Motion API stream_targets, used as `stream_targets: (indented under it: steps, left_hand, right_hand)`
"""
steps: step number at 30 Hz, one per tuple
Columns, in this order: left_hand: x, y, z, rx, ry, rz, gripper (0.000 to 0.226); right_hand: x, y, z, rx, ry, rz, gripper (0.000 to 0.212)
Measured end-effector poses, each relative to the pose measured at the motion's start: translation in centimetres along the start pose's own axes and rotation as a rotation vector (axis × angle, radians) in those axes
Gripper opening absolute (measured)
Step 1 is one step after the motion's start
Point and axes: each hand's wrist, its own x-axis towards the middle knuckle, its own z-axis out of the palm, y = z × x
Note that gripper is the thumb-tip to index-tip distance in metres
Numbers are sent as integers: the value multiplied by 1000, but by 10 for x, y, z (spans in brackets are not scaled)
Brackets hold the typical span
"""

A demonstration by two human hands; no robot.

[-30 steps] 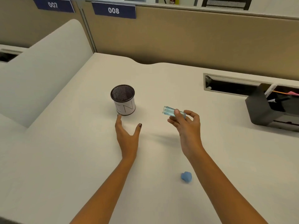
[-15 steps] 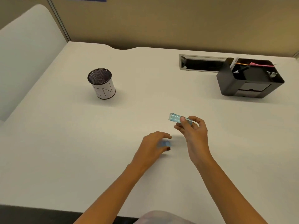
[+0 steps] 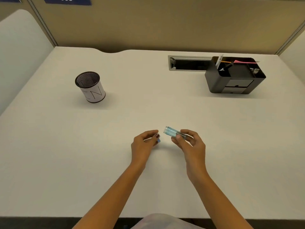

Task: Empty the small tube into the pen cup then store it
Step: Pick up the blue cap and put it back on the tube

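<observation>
Since half a second ago, the left hand (image 3: 145,142) has lifted the small blue cap (image 3: 159,140) off the desk (image 3: 148,109) and now pinches it in curled fingertips, just left of the small tube's (image 3: 173,132) open mouth. Wide, smooth, off-white desk surface lies bare around both hands, its near edge below the forearms. At far right stands a black, boxy organizer (image 3: 231,81) holding pens; at far left, well apart, the round mesh pen cup (image 3: 90,87) with a white label. Closed around the clear, blue-tinted tube's rear end, the right hand (image 3: 191,144) holds it tilted above the desk.
</observation>
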Motion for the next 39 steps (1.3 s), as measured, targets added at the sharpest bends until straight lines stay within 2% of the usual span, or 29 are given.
stream_targets:
  steps: [2,4,10,20,23,26,31,36,39]
  left_hand:
    - [-1,6,0,-349,-37,-171,22]
    - [-2,10,-1,-558,-52,-255,24]
    - [-7,14,3,-757,-78,-332,18]
    - [-15,17,9,-755,-108,-320,12]
    - [-17,19,10,-751,-120,-298,14]
    - [-19,19,9,-738,-134,-275,16]
    - [-23,19,9,-663,-170,-190,17]
    - [-24,24,9,-622,-194,-148,17]
    - [-23,28,7,-621,-191,-146,17]
  right_hand:
    - [-4,3,-2,-39,0,-32,21]
    - [-7,5,-3,-76,-8,-66,22]
    - [-11,7,-3,-164,-61,-137,22]
    - [-16,10,0,-249,-27,-235,22]
    - [-18,7,-2,-140,-41,-144,21]
    - [-19,3,-3,19,-58,33,23]
    - [-20,0,-9,204,-182,249,35]
    - [-20,0,-9,223,-214,277,44]
    - [-17,-2,-9,129,-270,225,46]
